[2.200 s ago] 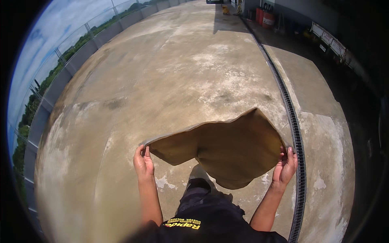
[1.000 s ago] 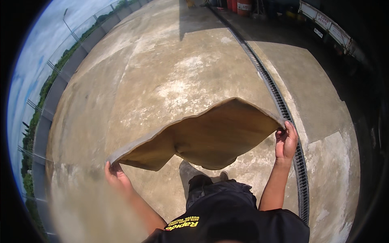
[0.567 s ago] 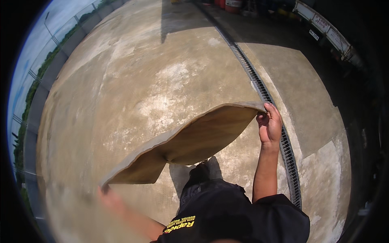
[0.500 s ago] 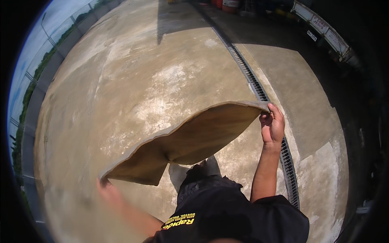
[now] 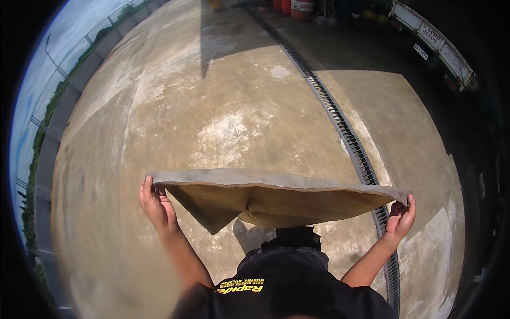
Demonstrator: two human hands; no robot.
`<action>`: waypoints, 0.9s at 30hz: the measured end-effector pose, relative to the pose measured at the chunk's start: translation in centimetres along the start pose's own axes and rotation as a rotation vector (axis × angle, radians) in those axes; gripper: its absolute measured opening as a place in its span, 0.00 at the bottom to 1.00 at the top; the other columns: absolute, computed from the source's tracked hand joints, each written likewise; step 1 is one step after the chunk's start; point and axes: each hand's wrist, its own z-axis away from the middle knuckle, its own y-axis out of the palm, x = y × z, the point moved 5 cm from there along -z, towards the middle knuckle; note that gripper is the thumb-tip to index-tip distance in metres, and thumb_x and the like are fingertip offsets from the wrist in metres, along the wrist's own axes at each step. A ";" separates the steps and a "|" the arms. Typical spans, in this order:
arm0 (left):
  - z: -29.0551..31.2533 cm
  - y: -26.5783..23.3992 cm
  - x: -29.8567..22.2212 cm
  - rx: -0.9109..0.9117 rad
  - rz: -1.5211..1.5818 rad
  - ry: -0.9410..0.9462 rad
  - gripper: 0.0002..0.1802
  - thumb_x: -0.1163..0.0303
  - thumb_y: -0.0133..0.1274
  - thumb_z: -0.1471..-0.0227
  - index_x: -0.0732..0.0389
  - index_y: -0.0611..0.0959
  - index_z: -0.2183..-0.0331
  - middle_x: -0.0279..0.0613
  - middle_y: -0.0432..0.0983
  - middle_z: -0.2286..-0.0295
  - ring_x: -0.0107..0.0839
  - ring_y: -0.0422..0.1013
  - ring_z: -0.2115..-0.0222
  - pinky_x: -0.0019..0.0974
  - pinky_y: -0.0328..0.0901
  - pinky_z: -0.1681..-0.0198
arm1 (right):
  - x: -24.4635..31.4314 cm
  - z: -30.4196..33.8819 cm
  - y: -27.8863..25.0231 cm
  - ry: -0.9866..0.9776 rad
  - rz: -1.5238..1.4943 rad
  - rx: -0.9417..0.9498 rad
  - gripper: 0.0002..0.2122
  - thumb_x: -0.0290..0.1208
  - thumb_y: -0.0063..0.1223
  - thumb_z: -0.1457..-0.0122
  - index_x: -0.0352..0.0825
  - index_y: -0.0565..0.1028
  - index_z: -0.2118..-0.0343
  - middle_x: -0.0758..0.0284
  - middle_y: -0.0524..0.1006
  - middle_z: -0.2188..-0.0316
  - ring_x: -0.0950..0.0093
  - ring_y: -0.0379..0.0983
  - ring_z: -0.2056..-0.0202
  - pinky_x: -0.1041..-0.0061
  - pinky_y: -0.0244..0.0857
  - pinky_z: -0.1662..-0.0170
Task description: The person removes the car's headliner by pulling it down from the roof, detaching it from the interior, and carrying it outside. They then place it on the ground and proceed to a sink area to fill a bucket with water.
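A brown mat (image 5: 297,204) with a grey upper face is held up across the lower middle of the frame, over the concrete floor (image 5: 175,117). Its left end is pinched between the thumb and curled fingers of the left hand (image 5: 158,206); its right end is gripped likewise by the right hand (image 5: 401,218). A pointed flap is let down left of the mat's middle. Part of the drain grate (image 5: 345,127) is hidden by the mat's right end.

At the top, right of centre, reddish drums (image 5: 302,9) are cut off by the frame's edge, so what is in them cannot be seen; lettering is carried on one drum's pale band. On the white truck (image 5: 438,40) at upper right, dark lettering is printed along the panel, and a number plate (image 5: 421,51) is fixed below. Yellow lettering, seen upside down, is borne by the black shirt (image 5: 297,297) at the bottom.
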 end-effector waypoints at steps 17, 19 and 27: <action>-30.4 6.7 12.9 -0.575 -0.047 0.159 0.15 0.71 0.54 0.35 0.76 0.79 0.56 0.51 0.79 0.57 0.36 0.76 0.55 0.35 0.72 0.48 | -33.0 -30.3 61.2 0.216 0.131 0.500 0.05 0.30 0.55 0.32 0.35 0.77 0.61 0.71 0.79 0.65 0.80 0.75 0.63 0.77 0.69 0.59; -35.7 9.6 16.2 -0.633 -0.228 0.207 0.15 0.71 0.55 0.36 0.77 0.79 0.56 0.51 0.79 0.57 0.36 0.76 0.56 0.35 0.73 0.49 | -37.7 -34.2 65.3 0.220 0.120 0.475 0.04 0.29 0.55 0.33 0.35 0.77 0.61 0.71 0.79 0.65 0.79 0.75 0.62 0.77 0.69 0.59; -64.8 28.3 27.5 -0.348 -0.019 0.137 0.08 0.73 0.54 0.35 0.70 0.78 0.60 0.45 0.77 0.61 0.31 0.75 0.58 0.33 0.71 0.51 | -44.7 -49.7 77.2 0.148 0.076 0.328 0.05 0.26 0.59 0.35 0.34 0.77 0.59 0.69 0.79 0.65 0.77 0.75 0.63 0.77 0.69 0.60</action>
